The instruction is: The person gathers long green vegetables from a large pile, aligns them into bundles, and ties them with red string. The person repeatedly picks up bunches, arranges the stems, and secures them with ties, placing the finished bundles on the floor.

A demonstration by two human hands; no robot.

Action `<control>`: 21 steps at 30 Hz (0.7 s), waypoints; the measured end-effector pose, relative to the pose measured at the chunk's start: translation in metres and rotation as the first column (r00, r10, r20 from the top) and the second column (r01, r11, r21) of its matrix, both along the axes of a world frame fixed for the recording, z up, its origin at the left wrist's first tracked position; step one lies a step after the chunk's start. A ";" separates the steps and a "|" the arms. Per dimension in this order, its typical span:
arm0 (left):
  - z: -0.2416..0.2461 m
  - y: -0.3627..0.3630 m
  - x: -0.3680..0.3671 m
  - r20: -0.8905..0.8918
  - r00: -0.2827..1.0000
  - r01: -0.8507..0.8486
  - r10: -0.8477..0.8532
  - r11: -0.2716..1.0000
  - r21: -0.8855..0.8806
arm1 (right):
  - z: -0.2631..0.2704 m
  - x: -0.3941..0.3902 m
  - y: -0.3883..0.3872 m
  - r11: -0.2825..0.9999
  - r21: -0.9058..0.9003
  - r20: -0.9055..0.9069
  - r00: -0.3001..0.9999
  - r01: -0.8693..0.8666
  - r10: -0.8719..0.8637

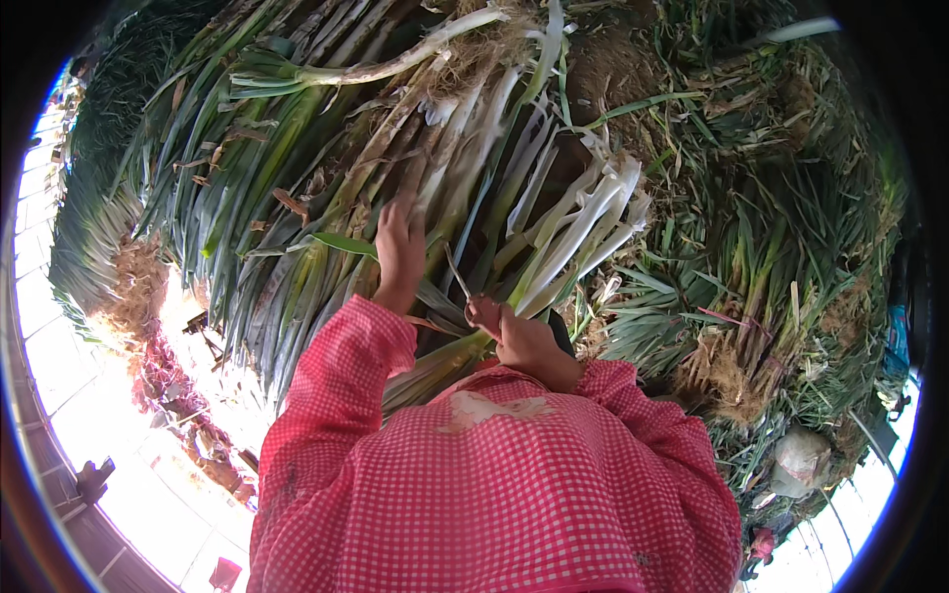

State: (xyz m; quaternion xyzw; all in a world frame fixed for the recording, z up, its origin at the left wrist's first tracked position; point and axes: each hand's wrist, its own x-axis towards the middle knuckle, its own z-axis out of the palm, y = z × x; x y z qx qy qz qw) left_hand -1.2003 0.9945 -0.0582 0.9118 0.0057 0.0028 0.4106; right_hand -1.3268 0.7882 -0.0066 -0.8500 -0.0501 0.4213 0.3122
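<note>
In my right hand is a small knife, its thin blade slanting up and left and its dull reddish-brown handle inside my fist. My left hand reaches over a thick layer of long green onions, fingertips at a brownish stalk; blur hides whether they grip it. Right of the blade lies a group of peeled green onions with bare white ends. One loose stalk with roots lies across the pile at the top.
More green onion bundles with roots cover the right side. Fibrous roots and brown soil show at the top. Sunlit paving borders the left, near another rooty bundle. A pale plastic bag lies low right.
</note>
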 end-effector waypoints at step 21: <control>-0.037 0.015 0.008 -0.333 0.935 0.168 -0.121 0.979 0.118 | -0.027 -0.034 0.012 0.978 0.069 0.204 0.957 0.194 -0.205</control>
